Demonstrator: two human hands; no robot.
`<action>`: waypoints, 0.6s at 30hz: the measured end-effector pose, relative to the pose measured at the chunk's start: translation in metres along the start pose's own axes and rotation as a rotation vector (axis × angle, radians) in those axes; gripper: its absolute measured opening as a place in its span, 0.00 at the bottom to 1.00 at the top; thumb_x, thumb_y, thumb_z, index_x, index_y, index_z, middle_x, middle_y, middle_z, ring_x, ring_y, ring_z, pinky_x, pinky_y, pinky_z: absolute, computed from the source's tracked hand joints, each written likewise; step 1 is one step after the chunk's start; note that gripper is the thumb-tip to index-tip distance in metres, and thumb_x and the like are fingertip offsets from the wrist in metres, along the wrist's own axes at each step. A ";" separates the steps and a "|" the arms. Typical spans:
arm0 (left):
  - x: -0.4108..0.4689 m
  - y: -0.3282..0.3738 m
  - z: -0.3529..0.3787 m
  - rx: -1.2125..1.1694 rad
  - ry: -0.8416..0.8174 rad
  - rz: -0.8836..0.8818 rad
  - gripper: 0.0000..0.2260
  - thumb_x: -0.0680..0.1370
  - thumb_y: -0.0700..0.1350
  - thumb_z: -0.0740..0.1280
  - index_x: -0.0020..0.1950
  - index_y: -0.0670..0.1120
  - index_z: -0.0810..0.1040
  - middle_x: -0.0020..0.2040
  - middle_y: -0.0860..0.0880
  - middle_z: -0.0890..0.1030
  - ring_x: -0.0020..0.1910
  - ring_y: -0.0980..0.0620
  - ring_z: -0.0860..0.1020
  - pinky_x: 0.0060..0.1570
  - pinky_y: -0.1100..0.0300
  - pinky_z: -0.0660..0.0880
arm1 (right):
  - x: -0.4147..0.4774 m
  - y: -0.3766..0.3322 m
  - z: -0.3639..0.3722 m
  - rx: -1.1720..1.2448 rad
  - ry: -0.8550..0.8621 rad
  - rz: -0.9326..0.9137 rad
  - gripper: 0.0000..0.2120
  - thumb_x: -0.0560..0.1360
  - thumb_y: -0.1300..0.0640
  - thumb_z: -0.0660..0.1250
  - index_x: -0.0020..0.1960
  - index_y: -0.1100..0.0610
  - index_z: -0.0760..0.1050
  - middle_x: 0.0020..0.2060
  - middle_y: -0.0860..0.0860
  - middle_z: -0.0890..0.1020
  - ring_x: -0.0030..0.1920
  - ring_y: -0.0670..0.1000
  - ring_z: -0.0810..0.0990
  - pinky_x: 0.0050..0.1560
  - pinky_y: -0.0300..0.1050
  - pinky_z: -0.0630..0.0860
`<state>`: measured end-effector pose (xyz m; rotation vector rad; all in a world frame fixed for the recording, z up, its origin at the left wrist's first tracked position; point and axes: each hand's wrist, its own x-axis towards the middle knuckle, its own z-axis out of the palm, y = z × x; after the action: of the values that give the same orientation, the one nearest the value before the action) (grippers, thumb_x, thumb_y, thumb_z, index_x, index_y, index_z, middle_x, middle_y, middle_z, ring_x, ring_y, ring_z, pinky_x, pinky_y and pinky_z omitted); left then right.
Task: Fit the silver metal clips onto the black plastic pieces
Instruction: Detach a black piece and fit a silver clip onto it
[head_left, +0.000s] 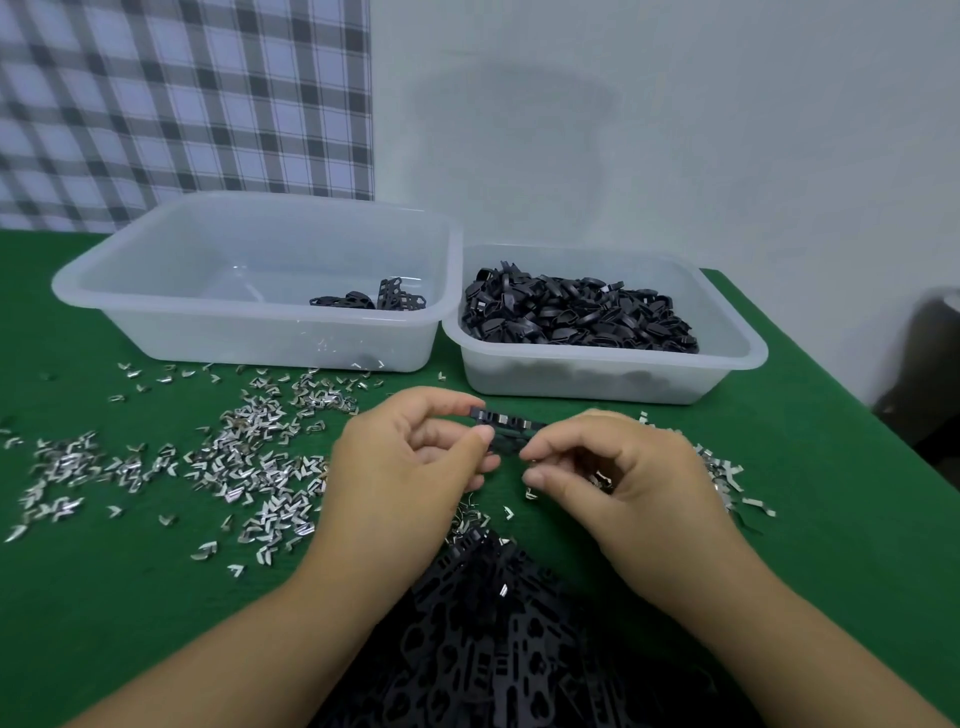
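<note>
Over the green surface (779, 545), left hand (410, 457) pinches a black plastic piece (506, 431) steady; right hand (618, 478) curls closed, seemingly pressing a clip.

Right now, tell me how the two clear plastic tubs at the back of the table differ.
The left tub is the larger one and nearly bare, with only a few flat black strips in its right corner. The right tub is smaller and heaped with loose black plastic pieces. The left tub also reaches farther back on the green table. Both are translucent, rectangular, lidless, and stand side by side.
</note>
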<state>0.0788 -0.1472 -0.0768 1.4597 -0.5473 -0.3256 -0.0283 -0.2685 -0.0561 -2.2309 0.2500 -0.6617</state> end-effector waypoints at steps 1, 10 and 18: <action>0.000 0.000 0.000 0.017 -0.003 0.006 0.08 0.72 0.35 0.71 0.42 0.49 0.81 0.31 0.47 0.84 0.34 0.52 0.84 0.34 0.64 0.80 | 0.000 0.000 0.000 0.010 0.021 -0.003 0.11 0.65 0.64 0.75 0.37 0.48 0.80 0.31 0.44 0.79 0.34 0.45 0.76 0.37 0.29 0.70; -0.005 0.004 0.003 0.113 -0.053 0.042 0.08 0.71 0.36 0.73 0.42 0.48 0.79 0.32 0.49 0.84 0.30 0.54 0.82 0.34 0.62 0.80 | 0.000 -0.004 0.003 0.045 0.197 -0.018 0.08 0.66 0.61 0.75 0.36 0.49 0.79 0.31 0.47 0.80 0.30 0.49 0.76 0.32 0.41 0.75; -0.007 0.006 0.004 0.107 -0.048 0.029 0.08 0.71 0.36 0.73 0.41 0.49 0.79 0.32 0.49 0.85 0.33 0.50 0.84 0.39 0.54 0.82 | 0.000 -0.006 0.004 -0.048 0.211 -0.112 0.08 0.66 0.63 0.75 0.37 0.52 0.80 0.30 0.46 0.80 0.30 0.47 0.77 0.32 0.42 0.74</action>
<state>0.0703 -0.1464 -0.0721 1.5487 -0.6322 -0.3124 -0.0266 -0.2620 -0.0539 -2.2334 0.2501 -0.9631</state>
